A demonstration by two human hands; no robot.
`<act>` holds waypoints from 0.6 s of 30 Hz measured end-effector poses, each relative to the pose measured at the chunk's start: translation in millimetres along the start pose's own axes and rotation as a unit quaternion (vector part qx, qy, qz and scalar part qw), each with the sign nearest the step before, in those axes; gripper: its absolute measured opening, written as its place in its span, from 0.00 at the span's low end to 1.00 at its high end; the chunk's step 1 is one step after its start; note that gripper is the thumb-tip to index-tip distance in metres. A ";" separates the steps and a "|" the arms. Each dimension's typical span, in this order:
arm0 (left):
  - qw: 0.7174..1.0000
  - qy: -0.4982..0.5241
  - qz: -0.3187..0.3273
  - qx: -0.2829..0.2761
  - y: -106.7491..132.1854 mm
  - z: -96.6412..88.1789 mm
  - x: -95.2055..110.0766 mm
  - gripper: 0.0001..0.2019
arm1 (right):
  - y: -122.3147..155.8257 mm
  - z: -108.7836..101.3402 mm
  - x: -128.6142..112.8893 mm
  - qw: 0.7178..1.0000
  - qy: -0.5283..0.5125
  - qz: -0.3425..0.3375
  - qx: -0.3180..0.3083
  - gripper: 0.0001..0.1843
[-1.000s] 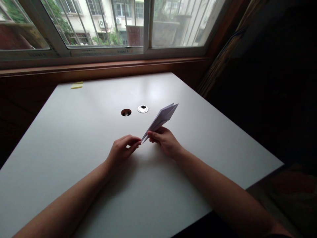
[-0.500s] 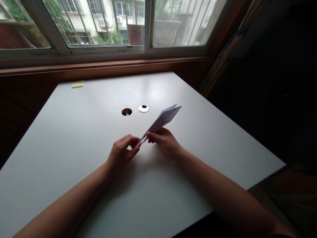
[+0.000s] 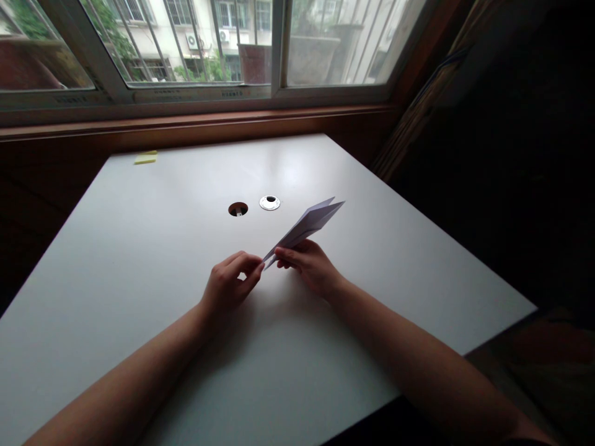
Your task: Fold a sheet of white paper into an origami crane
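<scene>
A folded sheet of white paper (image 3: 309,222) is held tilted above the white table (image 3: 195,371), its pointed lower end toward me and its wider layers spread apart at the far right. My right hand (image 3: 309,263) grips the paper along its lower edge, thumb on the near side and fingers curled beneath. With thumb and forefinger pinched together, my left hand (image 3: 235,275) holds the narrow tip. The fingertips partly cover that tip.
Beyond the paper, a round cable hole (image 3: 238,209) opens in the tabletop, with a silver ring-shaped cover (image 3: 269,203) beside it. Yellow sticky notes (image 3: 145,157) lie near the back left edge. Behind the table is a window (image 3: 199,43) with bars outside.
The paper's far end has shifted slightly right, and its layers sit a little differently near the tip. Both hands keep almost the same place and grip.
</scene>
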State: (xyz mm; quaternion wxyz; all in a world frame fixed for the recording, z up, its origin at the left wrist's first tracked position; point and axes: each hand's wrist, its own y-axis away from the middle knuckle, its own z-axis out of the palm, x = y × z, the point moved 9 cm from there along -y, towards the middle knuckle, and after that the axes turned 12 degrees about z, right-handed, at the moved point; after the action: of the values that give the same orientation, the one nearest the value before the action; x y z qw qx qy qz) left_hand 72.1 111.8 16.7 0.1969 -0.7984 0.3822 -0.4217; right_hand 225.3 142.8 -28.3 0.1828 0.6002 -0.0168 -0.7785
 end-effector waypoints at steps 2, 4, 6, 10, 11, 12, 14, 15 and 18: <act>1.000 0.003 -0.001 0.000 0.5 0.4 -0.3 0.03 | 0.0 0.4 0.0 1.000 0.002 -0.001 -0.003 0.12; 1.000 0.006 -0.003 -0.001 1.0 0.8 -0.8 0.03 | 0.0 0.8 0.4 1.000 0.003 0.001 -0.006 0.12; 1.000 0.009 -0.005 -0.002 1.2 0.9 -1.0 0.03 | 0.2 1.0 0.6 1.000 0.003 0.004 -0.006 0.12; 1.000 0.018 -0.011 -0.007 -0.3 1.1 -0.3 0.03 | 0.6 0.4 0.4 1.000 -0.001 0.005 0.001 0.12; 1.000 0.020 -0.011 -0.010 -0.9 1.3 0.2 0.03 | 0.6 0.5 0.0 1.000 -0.002 0.003 0.001 0.12; 1.000 0.021 -0.011 -0.012 -1.4 1.5 0.8 0.03 | 0.7 0.7 -0.5 1.000 -0.001 0.000 0.001 0.12; 1.000 0.022 -0.009 -0.014 -2.2 1.5 1.7 0.03 | 0.7 1.1 -1.3 1.000 0.001 -0.006 -0.001 0.12; 1.000 0.021 -0.008 -0.013 -2.3 1.2 1.9 0.03 | 0.6 1.3 -1.3 1.000 0.002 -0.007 -0.002 0.12; 1.000 0.018 -0.007 -0.008 -1.7 0.6 1.4 0.03 | 0.3 1.0 -0.1 1.000 0.006 -0.004 -0.003 0.12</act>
State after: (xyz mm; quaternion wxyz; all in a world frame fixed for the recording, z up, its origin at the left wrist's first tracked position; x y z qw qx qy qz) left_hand 73.9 111.8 18.2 0.1811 -0.7946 0.3835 -0.4344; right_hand 224.4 142.4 -27.8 0.1811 0.6047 -0.0107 -0.7755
